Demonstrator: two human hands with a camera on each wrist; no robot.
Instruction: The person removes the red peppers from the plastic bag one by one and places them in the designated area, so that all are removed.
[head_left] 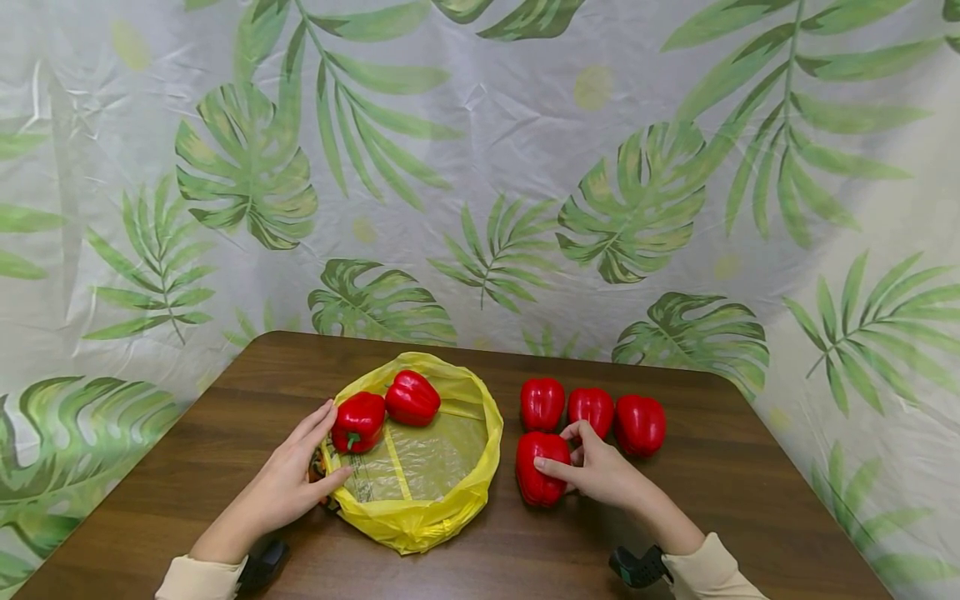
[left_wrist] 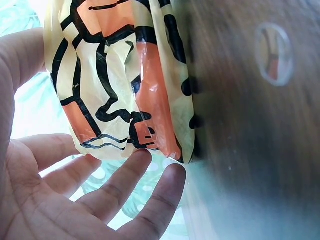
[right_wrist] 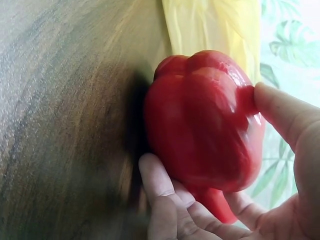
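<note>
In the head view my right hand (head_left: 600,468) grips a red bell pepper (head_left: 538,477), thumb on its top and fingers at its side. The right wrist view shows this bell pepper (right_wrist: 200,120) large, close over the wood, with fingertips (right_wrist: 156,175) low beside it. My left hand (head_left: 288,475) rests against the left side of a yellow plastic bag (head_left: 472,500) with its rim spread wide. Its fingers are spread and nearly straight along the bag's printed side (left_wrist: 110,85). Inside the bag lie two red bell peppers, one near (head_left: 358,422) and one farther back (head_left: 412,398).
Three more red bell peppers, left (head_left: 542,404), middle (head_left: 591,410) and right (head_left: 640,425), stand in a row behind the right hand. All sit on a dark wooden table (head_left: 675,517). A leaf-patterned curtain (head_left: 510,167) hangs behind the table's back edge.
</note>
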